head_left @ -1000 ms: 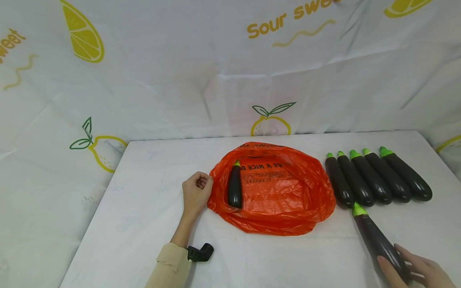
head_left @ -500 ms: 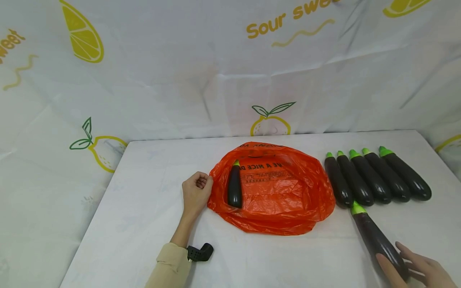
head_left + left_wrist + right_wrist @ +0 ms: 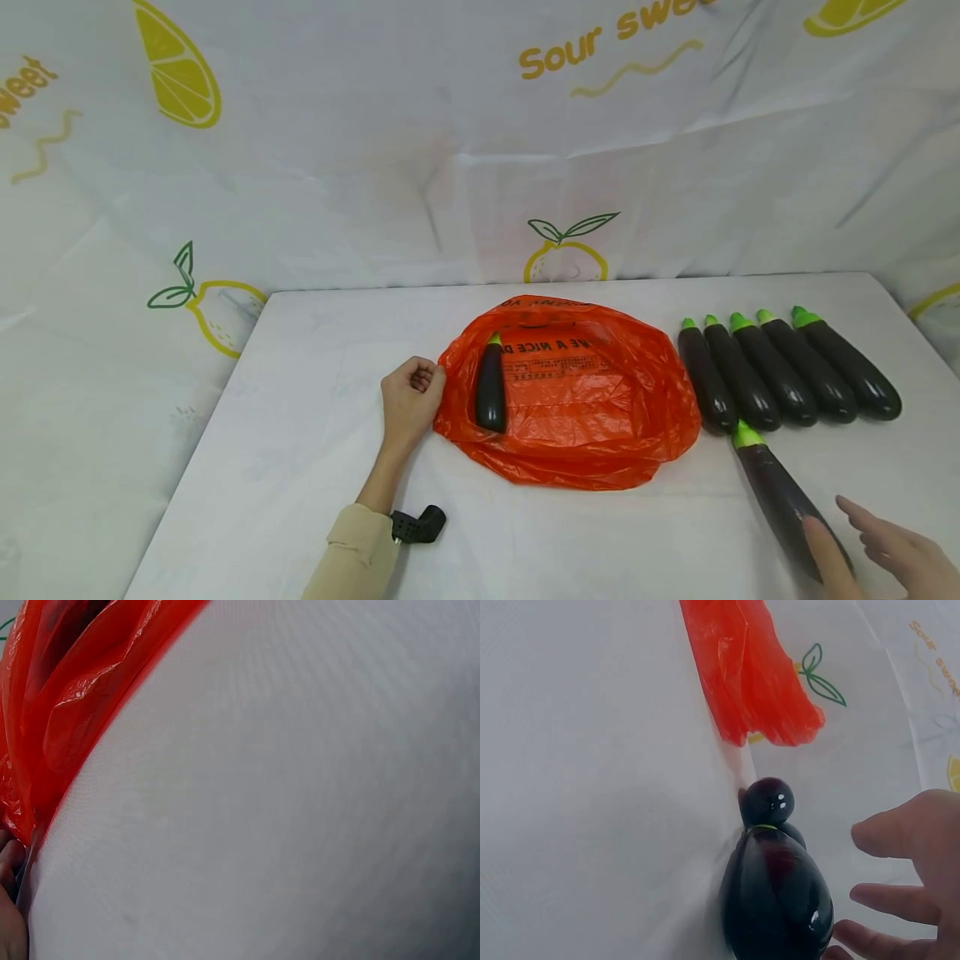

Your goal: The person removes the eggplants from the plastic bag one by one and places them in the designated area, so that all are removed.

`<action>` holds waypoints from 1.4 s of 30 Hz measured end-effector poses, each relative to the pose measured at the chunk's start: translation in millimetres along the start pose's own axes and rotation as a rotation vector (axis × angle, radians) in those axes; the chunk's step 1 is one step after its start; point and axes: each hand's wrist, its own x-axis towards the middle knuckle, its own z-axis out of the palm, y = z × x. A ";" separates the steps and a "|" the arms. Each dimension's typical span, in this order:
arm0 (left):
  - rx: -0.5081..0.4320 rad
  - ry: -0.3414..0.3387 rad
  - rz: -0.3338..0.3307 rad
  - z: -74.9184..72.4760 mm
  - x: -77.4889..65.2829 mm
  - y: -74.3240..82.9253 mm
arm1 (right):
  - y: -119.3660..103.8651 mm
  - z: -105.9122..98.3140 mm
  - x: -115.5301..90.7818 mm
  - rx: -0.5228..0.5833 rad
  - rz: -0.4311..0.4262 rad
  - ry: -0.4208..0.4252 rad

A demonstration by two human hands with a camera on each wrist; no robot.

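Note:
My left hand (image 3: 408, 404) grips the left rim of a red plastic bag (image 3: 570, 467), which lies spread with its mouth facing up. In the left wrist view only curled fingers (image 3: 10, 859) show at the bag's edge. One dark eggplant (image 3: 491, 392) with a green stem lies inside the bag at its left. At lower right, my right hand (image 3: 892, 550) is beside a large eggplant (image 3: 783, 504) on the table, fingers spread. The right wrist view shows this eggplant's rounded end (image 3: 780, 892) with the fingers off to its side; whether a lower fingertip touches it I cannot tell.
Several more eggplants (image 3: 776, 375) lie side by side in a row right of the bag. The white table (image 3: 300, 433) ends at a lemon-printed cloth (image 3: 337, 167) behind. A black device (image 3: 420, 525) sits at my left wrist.
My right hand has loosened from the large eggplant, its fingers parting from it and shifting slightly right. The eggplant stays in place, and my left hand keeps its hold on the bag.

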 end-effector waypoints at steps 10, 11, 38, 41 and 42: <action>0.012 -0.002 -0.004 0.0 -0.2 0.4 | -31.5 -13.0 -24.0 0.365 -0.077 0.217; 0.013 -0.002 -0.005 0.0 -0.3 0.4 | -37.3 -16.3 -28.2 0.406 -0.079 0.248; 0.008 0.001 -0.008 -0.3 0.2 1.3 | -111.3 -53.7 -40.2 0.646 -0.615 0.247; 0.010 0.003 -0.012 -0.4 0.0 1.3 | -119.7 -52.1 -40.3 0.671 -0.686 0.230; 0.010 0.003 -0.013 -0.5 -0.1 1.3 | -121.9 -50.8 -40.3 0.664 -0.709 0.223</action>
